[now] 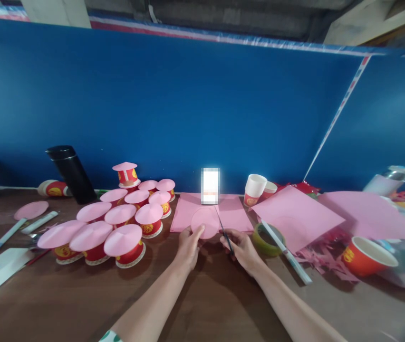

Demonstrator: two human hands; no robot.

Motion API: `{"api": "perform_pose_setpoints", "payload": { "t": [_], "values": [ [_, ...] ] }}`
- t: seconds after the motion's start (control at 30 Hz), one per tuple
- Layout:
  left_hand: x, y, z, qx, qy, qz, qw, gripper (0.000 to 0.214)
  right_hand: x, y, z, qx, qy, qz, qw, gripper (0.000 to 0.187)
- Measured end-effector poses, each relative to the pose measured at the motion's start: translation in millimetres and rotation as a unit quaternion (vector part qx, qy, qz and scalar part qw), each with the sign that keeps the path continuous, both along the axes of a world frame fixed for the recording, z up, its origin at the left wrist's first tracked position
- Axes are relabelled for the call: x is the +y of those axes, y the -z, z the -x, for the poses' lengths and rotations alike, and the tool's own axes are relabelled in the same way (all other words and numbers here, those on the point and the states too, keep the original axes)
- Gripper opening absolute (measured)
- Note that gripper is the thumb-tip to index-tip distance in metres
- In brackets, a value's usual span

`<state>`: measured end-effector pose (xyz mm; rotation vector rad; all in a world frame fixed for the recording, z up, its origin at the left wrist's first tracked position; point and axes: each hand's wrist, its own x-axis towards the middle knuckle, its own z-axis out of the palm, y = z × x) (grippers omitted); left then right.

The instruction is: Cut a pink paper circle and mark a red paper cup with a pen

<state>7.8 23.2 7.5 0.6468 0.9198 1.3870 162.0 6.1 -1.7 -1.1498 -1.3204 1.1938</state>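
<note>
A round pink paper disc is pinched at its lower left edge by my left hand, thumb on top. My right hand is closed around a pair of dark scissors. Their blades point up and away, close to the disc's right edge; whether they touch the paper I cannot tell. Beneath and behind the disc lies a stack of pink paper sheets. To the left, several red paper cups stand upside down under shallow pink paper cones.
A bright phone screen stands behind the disc. On the right are white-and-red cups, a tape roll, a white stick-like tool, pink scraps and an orange cup. A black bottle stands back left.
</note>
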Motion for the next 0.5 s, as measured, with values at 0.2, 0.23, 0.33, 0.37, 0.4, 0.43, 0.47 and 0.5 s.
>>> {"api": "perform_pose_setpoints", "payload": {
  "t": [0.2, 0.23, 0.33, 0.37, 0.4, 0.43, 0.47, 0.5],
  "values": [
    [1.4, 0.4, 0.5, 0.003, -0.019, 0.015, 1.0, 0.029, -0.2, -0.8, 0.3, 0.0, 0.002, 0.004, 1.0, 0.043],
    [1.6, 0.5, 0.6, 0.006, -0.019, 0.017, 1.0, 0.029, -0.4, -1.3, 0.5, -0.001, 0.002, 0.005, 1.0, 0.043],
    [2.4, 1.1, 0.9, 0.013, -0.019, 0.014, 1.0, 0.028, -1.3, -3.1, 1.1, 0.002, 0.003, 0.004, 1.0, 0.045],
    [2.6, 1.2, 1.0, 0.016, -0.021, 0.013, 1.0, 0.029, -1.6, -3.8, 1.3, 0.004, 0.002, 0.004, 1.0, 0.045],
    [2.8, 1.3, 1.2, 0.018, -0.022, 0.011, 1.0, 0.029, -1.9, -4.5, 1.5, 0.007, 0.0, 0.006, 1.0, 0.045],
    [2.8, 1.3, 1.3, 0.019, -0.022, 0.011, 1.0, 0.029, -2.2, -5.1, 1.7, 0.011, 0.0, 0.009, 1.0, 0.046],
    [2.8, 1.3, 1.4, 0.019, -0.021, 0.01, 1.0, 0.029, -2.5, -5.7, 1.8, 0.013, 0.0, 0.011, 1.0, 0.046],
    [2.6, 1.2, 1.6, 0.018, -0.018, 0.01, 1.0, 0.03, -2.7, -6.2, 1.9, 0.016, 0.0, 0.014, 1.0, 0.046]
  ]
}}
